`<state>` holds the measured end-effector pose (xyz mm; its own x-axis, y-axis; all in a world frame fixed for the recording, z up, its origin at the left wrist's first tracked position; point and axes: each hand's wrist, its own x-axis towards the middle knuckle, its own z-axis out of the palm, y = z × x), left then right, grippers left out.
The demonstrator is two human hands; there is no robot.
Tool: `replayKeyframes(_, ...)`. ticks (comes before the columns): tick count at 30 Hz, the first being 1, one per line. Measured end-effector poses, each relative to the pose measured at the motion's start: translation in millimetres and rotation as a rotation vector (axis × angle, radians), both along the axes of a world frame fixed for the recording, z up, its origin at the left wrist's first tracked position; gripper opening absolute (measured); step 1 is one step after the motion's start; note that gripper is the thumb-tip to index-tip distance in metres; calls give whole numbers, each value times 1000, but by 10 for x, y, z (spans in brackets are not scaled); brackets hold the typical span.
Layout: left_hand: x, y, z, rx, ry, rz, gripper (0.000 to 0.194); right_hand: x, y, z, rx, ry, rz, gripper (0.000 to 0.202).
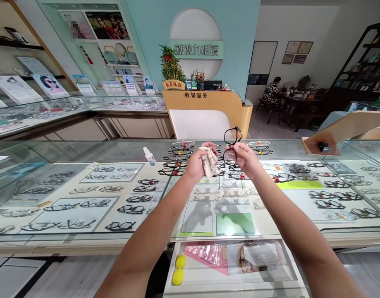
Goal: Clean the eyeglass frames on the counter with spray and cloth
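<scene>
My left hand [198, 163] is closed around a crumpled cream cloth [209, 161] with dark print on it. Beside it, my right hand [248, 159] pinches a pair of black-framed eyeglasses [231, 135] near the bridge, held on end with one lens above the other. Both hands are raised over the glass display counter [174, 223], and the cloth and the glasses are apart. Rows of eyeglasses [174, 164] with small red and yellow tags lie behind and around my hands. Left of them, a small white spray bottle [149, 156] stands on the glass.
Below the counter an open drawer [239, 285] holds two yellow balls [178, 276], a pink packet [205, 256] and clear plastic bags. A wooden-framed mirror [347, 128] stands at right. Behind are a cash desk [208, 101] and a seated person [270, 92].
</scene>
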<state>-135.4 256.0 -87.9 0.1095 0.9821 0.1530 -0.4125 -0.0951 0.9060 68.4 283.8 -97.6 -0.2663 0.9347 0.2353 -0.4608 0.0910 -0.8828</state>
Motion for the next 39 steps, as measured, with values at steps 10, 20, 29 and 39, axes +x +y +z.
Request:
replayKeyframes(10,-44,126,-162,-6,205,197,38,-52,-106,56,30,-7,117,43)
replayKeyframes(20,-3,134,-207,74,161,183,66,-82,-92,17,50,-18,100,38)
replayKeyframes(29,-33,237,-283,7,-87,98,58,-93,-51,0,35,-29,-25,42)
replayKeyframes(39,-76,336,-347,-130,-344,-57,19,-69,-36,-32,-13,33,53,41)
